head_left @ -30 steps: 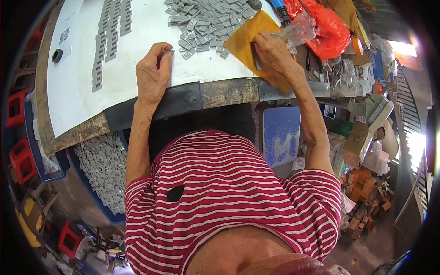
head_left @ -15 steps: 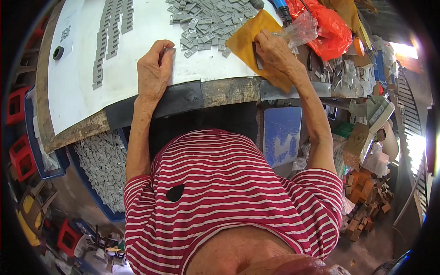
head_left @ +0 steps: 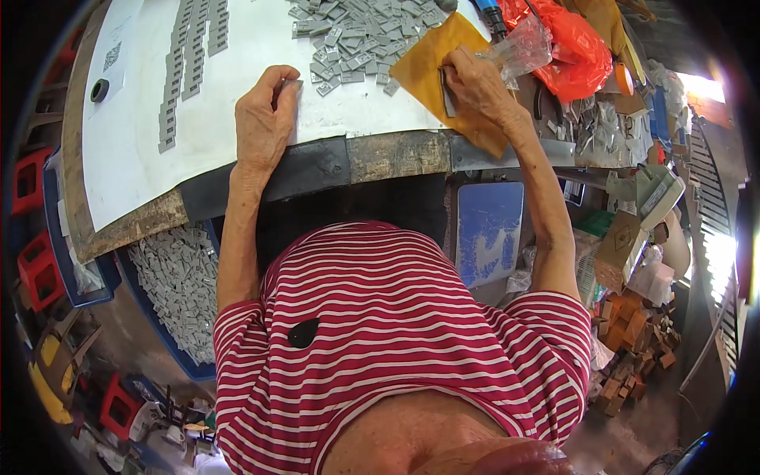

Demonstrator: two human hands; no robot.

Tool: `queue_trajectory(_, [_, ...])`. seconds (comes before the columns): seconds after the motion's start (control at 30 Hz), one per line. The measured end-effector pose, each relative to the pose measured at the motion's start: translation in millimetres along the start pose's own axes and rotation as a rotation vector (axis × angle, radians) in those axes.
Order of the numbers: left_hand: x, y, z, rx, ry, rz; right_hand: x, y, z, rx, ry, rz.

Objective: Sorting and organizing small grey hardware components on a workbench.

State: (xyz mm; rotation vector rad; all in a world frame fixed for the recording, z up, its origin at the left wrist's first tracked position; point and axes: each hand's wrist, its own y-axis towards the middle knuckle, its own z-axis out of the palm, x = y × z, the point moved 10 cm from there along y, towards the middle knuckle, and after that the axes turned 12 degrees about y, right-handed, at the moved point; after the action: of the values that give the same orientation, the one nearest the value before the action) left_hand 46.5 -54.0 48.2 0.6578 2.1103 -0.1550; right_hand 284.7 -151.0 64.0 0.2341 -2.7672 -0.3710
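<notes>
My left hand (head_left: 266, 120) rests at the table's near edge, thumb and forefinger pinched on what looks like a small flat grey piece (head_left: 294, 84), mostly covered by the fingers. My right hand (head_left: 478, 85) is closed on a narrow dark grey piece (head_left: 448, 95), which stands against a mustard-yellow sheet (head_left: 427, 59). The sheet lies partly over the table edge, and its material is unclear. Between and beyond my hands spreads a heap of flat grey rectangular pieces (head_left: 364, 43). Further left, similar pieces lie in overlapping stepped rows (head_left: 172, 87).
White paper (head_left: 127, 170) covers the worn tabletop. On it sits a black ring (head_left: 100, 90). To the right are a red plastic bag (head_left: 568, 59), a blue-handled tool (head_left: 492, 17) and clutter. A blue bin (head_left: 133, 279) of grey pieces stands below left.
My right hand has shifted very slightly, and the dark piece in it sits at a slightly different angle. My left hand stays nearly in place.
</notes>
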Motion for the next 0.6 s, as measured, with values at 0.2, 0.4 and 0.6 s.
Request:
queue_trajectory(0.2, [0.2,0.3,-0.6,-0.014,-0.025,0.01,-8.4,-1.6,-17.8,-0.105,0.229,0.09])
queue_trajectory(0.4, [-0.7,-0.7,-4.0,-0.082,-0.083,0.05,-38.1,-24.9,6.5,-0.048,1.039,0.776])
queue_trajectory(0.6, [0.1,-1.3,-2.7,-0.066,-0.093,0.029,-40.6,-36.7,17.0,-0.178,1.496,0.847])
